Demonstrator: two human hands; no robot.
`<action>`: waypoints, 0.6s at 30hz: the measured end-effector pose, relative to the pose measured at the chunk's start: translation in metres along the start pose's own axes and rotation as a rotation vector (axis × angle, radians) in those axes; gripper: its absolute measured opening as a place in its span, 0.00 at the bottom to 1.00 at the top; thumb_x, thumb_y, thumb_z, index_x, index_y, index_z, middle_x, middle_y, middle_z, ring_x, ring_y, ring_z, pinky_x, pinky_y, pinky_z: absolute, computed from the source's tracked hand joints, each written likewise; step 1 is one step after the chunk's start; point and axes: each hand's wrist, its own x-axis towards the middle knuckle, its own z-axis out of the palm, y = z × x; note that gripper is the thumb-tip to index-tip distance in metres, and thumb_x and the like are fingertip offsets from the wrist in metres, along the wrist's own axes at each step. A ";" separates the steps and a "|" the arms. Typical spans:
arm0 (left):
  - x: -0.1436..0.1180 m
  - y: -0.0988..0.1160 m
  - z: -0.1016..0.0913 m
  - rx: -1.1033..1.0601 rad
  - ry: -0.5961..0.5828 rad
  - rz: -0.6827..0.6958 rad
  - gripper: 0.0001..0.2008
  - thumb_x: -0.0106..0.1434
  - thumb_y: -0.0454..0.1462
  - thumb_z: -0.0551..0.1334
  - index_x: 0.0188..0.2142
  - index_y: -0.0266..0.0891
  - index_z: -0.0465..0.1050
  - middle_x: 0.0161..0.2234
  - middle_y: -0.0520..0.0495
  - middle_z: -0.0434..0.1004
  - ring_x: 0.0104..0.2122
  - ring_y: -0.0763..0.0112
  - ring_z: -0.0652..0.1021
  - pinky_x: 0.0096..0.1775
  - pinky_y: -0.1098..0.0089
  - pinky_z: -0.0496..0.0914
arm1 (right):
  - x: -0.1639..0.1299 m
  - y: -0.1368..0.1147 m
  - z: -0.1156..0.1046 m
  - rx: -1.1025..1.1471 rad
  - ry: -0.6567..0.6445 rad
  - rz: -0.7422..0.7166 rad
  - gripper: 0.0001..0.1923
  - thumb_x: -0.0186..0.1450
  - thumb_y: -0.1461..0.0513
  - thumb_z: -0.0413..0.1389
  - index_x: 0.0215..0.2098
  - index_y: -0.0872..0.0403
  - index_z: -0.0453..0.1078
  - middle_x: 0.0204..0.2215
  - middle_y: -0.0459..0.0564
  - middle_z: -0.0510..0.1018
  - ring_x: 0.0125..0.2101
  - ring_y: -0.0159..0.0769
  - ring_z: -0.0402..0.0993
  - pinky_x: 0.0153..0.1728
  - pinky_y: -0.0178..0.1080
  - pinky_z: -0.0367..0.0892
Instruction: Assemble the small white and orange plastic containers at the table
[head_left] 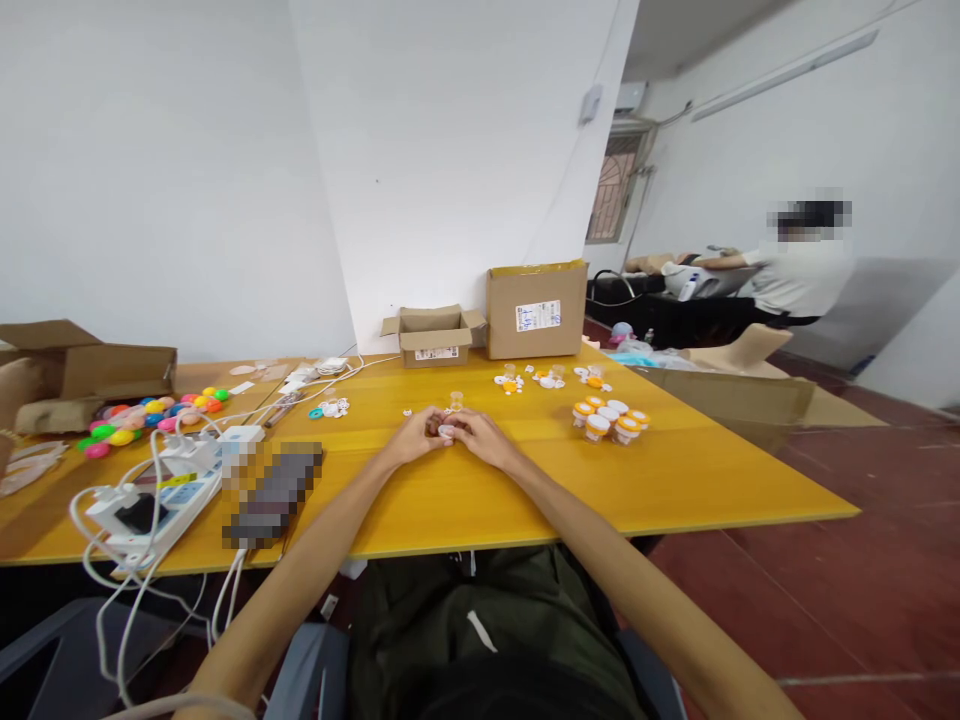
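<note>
Over the middle of the table, my left hand (pixel 415 436) and my right hand (pixel 482 436) meet with their fingers curled around one small white round part (pixel 446 431). Its exact kind is too small to make out. Just beyond my fingers stands a clear plastic cup (pixel 456 400). A tiny white piece (pixel 407 412) lies left of it. To the right is a cluster of small clear jars (pixel 598 426) with white and orange lids. Farther back sit little piles of white and orange parts (pixel 511 383).
An open small carton (pixel 435 337) and a larger closed box (pixel 536 312) stand by the wall. At left lie a power strip (pixel 191 490) with cables, a phone (pixel 276 495) and colourful balls (pixel 154 412). Another person (pixel 802 265) sits at the far right.
</note>
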 end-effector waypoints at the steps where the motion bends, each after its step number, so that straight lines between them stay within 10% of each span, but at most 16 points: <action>1: 0.000 0.000 0.000 0.003 -0.002 -0.004 0.17 0.49 0.41 0.72 0.37 0.39 0.72 0.29 0.54 0.75 0.29 0.72 0.73 0.37 0.70 0.70 | 0.000 0.000 0.000 -0.005 0.004 -0.001 0.05 0.64 0.64 0.57 0.35 0.52 0.76 0.33 0.48 0.79 0.36 0.36 0.73 0.40 0.37 0.66; 18: 0.000 0.003 -0.002 0.043 -0.025 0.019 0.17 0.50 0.40 0.71 0.39 0.39 0.74 0.33 0.51 0.77 0.31 0.71 0.72 0.37 0.70 0.69 | 0.000 0.005 0.002 0.038 0.018 0.055 0.05 0.60 0.62 0.60 0.35 0.53 0.75 0.33 0.47 0.78 0.34 0.36 0.72 0.39 0.38 0.67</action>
